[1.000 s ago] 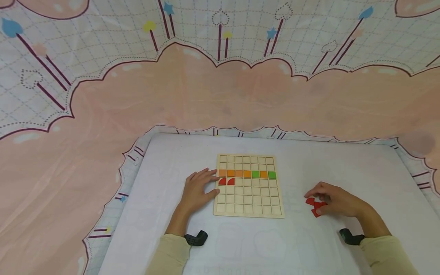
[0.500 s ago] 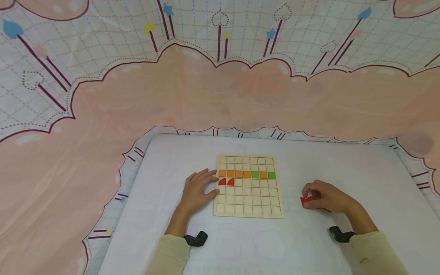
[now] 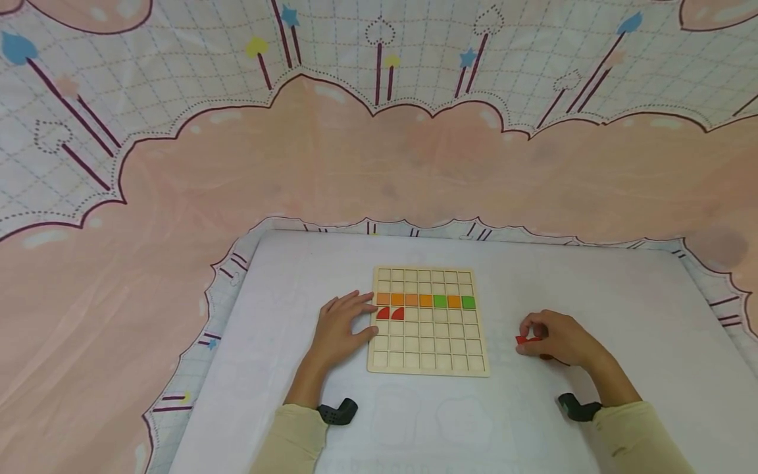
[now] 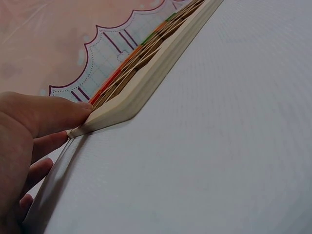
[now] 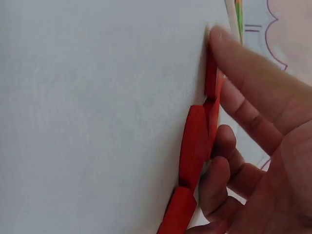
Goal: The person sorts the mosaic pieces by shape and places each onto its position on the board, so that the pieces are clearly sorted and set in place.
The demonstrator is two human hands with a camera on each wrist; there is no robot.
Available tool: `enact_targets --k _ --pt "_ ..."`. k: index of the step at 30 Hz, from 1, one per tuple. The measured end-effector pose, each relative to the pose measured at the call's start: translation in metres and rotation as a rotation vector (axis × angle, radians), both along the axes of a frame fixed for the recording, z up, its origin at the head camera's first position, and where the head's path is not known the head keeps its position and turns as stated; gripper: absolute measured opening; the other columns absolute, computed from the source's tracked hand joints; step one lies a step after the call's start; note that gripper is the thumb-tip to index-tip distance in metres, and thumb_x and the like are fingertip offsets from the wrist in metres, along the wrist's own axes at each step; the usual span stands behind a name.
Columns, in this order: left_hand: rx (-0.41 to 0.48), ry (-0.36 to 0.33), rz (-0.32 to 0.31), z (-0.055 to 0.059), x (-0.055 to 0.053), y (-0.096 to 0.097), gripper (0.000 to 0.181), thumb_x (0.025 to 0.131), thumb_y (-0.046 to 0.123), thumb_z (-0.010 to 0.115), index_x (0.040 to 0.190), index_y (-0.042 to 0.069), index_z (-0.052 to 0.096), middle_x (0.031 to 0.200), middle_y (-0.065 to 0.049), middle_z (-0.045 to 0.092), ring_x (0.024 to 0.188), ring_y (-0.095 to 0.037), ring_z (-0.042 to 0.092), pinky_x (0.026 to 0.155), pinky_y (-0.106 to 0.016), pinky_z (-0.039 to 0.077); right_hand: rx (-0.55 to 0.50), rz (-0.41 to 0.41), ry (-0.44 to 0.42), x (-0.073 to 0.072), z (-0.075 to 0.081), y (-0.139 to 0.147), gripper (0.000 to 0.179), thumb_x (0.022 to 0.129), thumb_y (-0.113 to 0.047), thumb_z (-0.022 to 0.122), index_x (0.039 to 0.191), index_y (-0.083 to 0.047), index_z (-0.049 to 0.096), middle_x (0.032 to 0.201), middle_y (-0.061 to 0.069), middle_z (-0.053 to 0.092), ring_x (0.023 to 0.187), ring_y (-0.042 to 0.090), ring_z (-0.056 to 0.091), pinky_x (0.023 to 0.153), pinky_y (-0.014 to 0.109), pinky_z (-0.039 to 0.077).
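Observation:
A square wooden grid board (image 3: 430,342) lies on the white table. One row holds several orange and green square tiles (image 3: 426,301); two red quarter-circle pieces (image 3: 397,313) fill the first cells below it. My left hand (image 3: 343,331) rests at the board's left edge, fingers spread, thumb touching the rim, as the left wrist view also shows. To the right of the board, my right hand (image 3: 559,339) pinches a red quarter-circle piece (image 3: 522,340) between thumb and forefinger, low over the table. More red pieces (image 5: 194,146) lie beneath its curled fingers, partly hidden in the head view.
The white tabletop (image 3: 462,421) stretches around the board. A pink cloth (image 3: 379,171) with drawn candles and stars hangs behind and beside the table. A black device (image 3: 339,411) sits at the left wrist and another (image 3: 579,407) at the right.
My right hand has shifted left from the loose pile, and its thumb and forefinger have come together on a red piece. The left hand and the board have stayed put.

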State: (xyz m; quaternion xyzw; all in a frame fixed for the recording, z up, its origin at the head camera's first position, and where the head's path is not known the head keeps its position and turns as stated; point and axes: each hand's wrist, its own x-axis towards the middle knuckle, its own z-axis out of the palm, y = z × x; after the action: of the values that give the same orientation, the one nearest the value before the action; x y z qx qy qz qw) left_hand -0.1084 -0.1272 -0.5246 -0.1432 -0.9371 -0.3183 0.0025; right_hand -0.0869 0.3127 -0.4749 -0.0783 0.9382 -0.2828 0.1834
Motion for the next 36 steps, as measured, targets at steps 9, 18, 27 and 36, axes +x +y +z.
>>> enact_targets --k 9,18,27,36 --pt "-0.003 0.003 0.005 0.000 0.001 0.000 0.038 0.087 0.031 0.077 0.123 0.022 0.072 0.151 0.006 0.057 0.150 -0.021 0.040 0.124 -0.059 0.021 -0.025 -0.049 0.006 0.004 -0.002 0.001 0.026 0.079 -0.029 0.087 0.098 -0.018 0.073 0.092 0.000 0.062 0.087 0.019 0.052 0.069 0.026 0.045" --pt "-0.016 -0.023 -0.001 -0.001 -0.001 0.001 0.039 0.089 0.032 0.076 0.126 0.024 0.071 0.152 0.008 0.055 0.151 -0.019 0.038 0.125 -0.056 0.020 -0.083 -0.045 -0.011 -0.001 0.001 -0.010 0.016 0.085 -0.029 0.083 0.093 -0.022 0.072 0.090 -0.002 0.067 0.081 0.018 0.056 0.060 0.026 0.049" --pt "-0.003 0.011 0.000 -0.001 0.000 -0.001 0.039 0.087 0.032 0.077 0.124 0.023 0.072 0.151 0.006 0.057 0.149 -0.021 0.041 0.124 -0.058 0.022 -0.193 -0.053 -0.009 -0.015 -0.001 -0.037 0.013 0.088 -0.034 0.080 0.096 -0.024 0.077 0.098 -0.003 0.072 0.098 0.019 0.061 0.078 0.024 0.053" --pt "-0.013 0.001 -0.001 0.001 0.001 0.000 0.038 0.087 0.031 0.077 0.124 0.023 0.072 0.151 0.006 0.057 0.150 -0.021 0.040 0.124 -0.059 0.021 -0.298 -0.094 -0.004 -0.029 -0.005 -0.073 0.018 0.086 -0.028 0.082 0.098 -0.018 0.074 0.091 0.000 0.073 0.091 0.020 0.066 0.081 0.027 0.054"
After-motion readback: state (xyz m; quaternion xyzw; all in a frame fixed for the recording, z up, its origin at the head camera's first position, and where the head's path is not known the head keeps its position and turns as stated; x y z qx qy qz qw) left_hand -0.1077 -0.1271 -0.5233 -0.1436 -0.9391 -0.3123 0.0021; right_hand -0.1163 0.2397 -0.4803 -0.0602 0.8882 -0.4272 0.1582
